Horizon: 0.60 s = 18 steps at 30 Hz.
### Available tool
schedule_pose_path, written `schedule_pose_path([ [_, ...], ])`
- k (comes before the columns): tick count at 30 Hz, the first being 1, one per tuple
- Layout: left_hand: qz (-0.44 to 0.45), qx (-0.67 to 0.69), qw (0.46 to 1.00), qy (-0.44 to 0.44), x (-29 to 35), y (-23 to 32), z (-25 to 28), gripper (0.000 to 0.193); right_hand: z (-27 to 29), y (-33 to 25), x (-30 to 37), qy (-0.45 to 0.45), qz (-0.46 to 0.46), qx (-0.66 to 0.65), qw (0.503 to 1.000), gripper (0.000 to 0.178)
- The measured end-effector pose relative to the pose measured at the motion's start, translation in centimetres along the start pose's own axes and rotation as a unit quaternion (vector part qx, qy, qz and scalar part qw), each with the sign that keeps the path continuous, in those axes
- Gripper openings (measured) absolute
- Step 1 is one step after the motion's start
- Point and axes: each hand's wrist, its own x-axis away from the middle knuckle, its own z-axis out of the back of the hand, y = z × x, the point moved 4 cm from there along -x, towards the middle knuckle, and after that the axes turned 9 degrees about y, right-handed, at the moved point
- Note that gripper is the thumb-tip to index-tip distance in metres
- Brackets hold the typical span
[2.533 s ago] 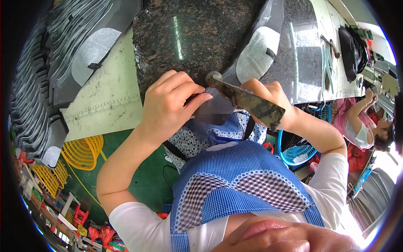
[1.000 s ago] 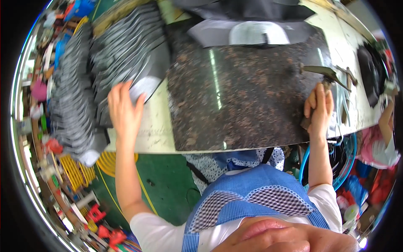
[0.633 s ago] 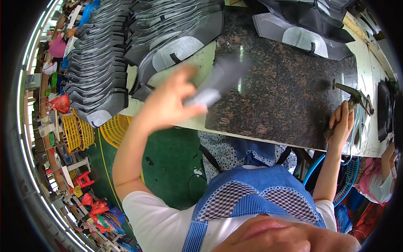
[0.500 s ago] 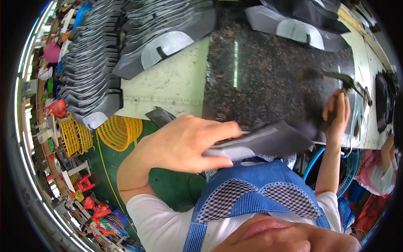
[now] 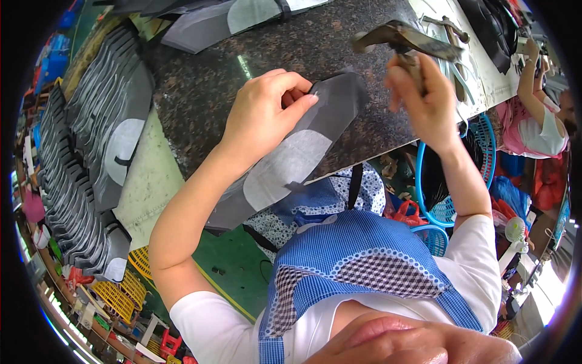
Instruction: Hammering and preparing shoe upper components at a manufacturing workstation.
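Left fingers (image 5: 296,80) pinch dark grey piece (image 5: 294,155) over speckled slab (image 5: 200,103); right fingers (image 5: 405,84) curled round hammer handle (image 5: 413,68)

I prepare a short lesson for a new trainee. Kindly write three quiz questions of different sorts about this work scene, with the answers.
1. Which hand grips the hammer?
A) left
B) right
C) both

2. Fill the gap: the left hand holds a dark sheet, whose rounded patch is ____ in colour than the rest.

3. True or false: the hammer's head is resting on the dark sheet.

Key: 1: B, the right hand; 2: lighter; 3: false, it is raised.
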Motion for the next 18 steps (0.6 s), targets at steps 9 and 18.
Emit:
schedule_pose_path([
  [9,-0.073,-0.053,0.993,0.074,0.5,0.5,-0.5,0.021,-1.2,-1.8,-1.7,-0.247,0.187,0.151,0.939,0.016],
  [18,-0.152,-0.255,0.953,0.056,1.4,3.1,-1.3,0.015,-2.3,-2.2,-4.2,-0.212,0.300,0.148,0.918,0.022],
])
